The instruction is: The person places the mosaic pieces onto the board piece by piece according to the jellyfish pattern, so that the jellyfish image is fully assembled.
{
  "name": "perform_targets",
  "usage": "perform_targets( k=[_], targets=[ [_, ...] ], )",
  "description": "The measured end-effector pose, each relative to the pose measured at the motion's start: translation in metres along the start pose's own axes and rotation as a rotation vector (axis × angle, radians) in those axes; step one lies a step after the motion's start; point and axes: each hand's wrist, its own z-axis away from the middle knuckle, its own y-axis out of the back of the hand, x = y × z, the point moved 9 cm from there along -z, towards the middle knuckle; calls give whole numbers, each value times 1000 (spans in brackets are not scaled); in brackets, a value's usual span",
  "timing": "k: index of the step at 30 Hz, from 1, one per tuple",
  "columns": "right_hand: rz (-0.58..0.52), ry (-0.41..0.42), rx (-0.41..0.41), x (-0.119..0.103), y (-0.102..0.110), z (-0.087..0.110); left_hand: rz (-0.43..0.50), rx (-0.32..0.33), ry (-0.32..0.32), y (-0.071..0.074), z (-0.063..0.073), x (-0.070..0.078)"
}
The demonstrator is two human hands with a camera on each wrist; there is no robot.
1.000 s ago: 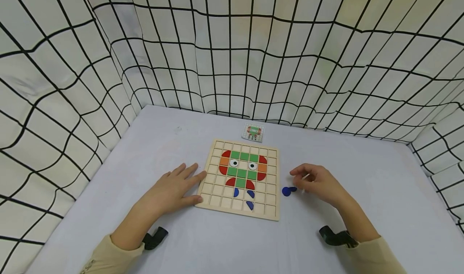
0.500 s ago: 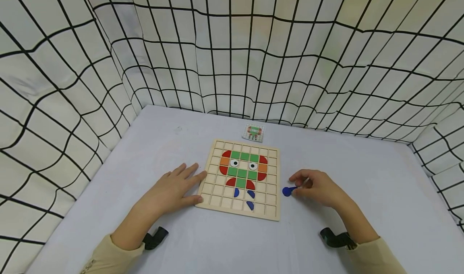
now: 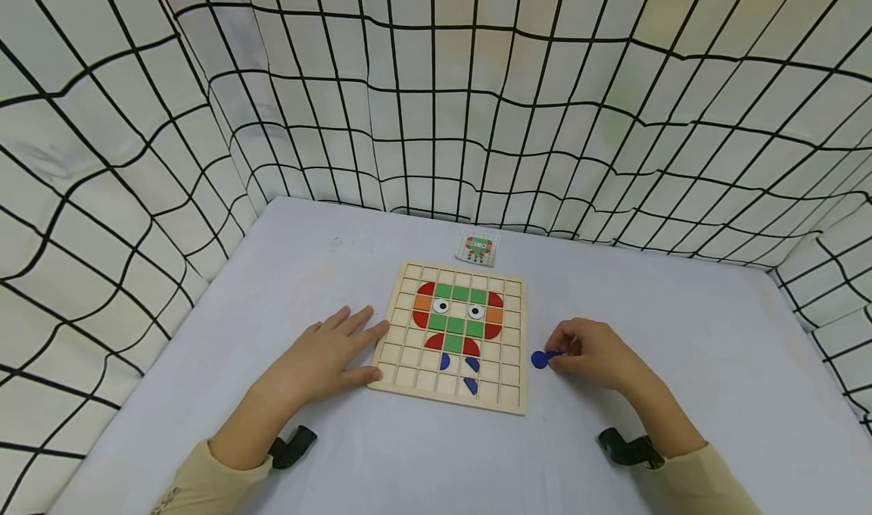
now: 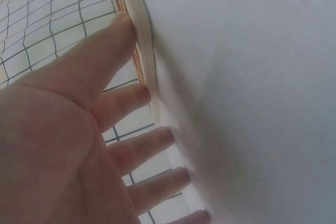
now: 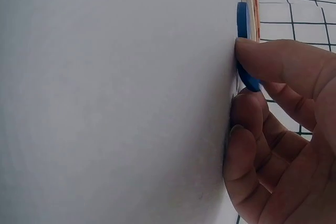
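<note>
The square wooden grid board point(image 3: 398, 375) lies on the table, bearing red, green and orange pieces, two eye discs and several blue half-round pieces point(image 3: 471, 385). With fingers spread, my left hand point(image 3: 320, 360) rests at the board's left edge; thumb and index fingertip touch its rim point(image 4: 144, 35). Off the board's right side, my right hand point(image 3: 593, 352) pinches a small blue flat piece point(image 5: 249, 80) between thumb and index finger, the other fingers curled in against the table. Fingers partly hide that piece. Just left of it lies a round blue piece point(image 3: 539, 360).
A small picture card point(image 3: 478, 249) showing a similar coloured figure lies behind the board. White cloth covers the table point(image 3: 422, 462). Black netting point(image 3: 436, 91) over white sheeting stands around the back and sides.
My right hand has come down and slightly toward me onto the small blue piece, and thumb and index finger have closed on it. The left hand and board stay put.
</note>
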Motion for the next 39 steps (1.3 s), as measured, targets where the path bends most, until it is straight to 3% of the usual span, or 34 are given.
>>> perform_targets(
  k=[12,29,39],
  targets=[
    [-20,13,32,-1,3,2,1,-2,5,3,0,3],
    [-222,18,86,-13,6,-4,4,-8,8,2,0,2],
    [-269,41,95,-26,3,-9,2,-5,2,2,0,2]
  ],
)
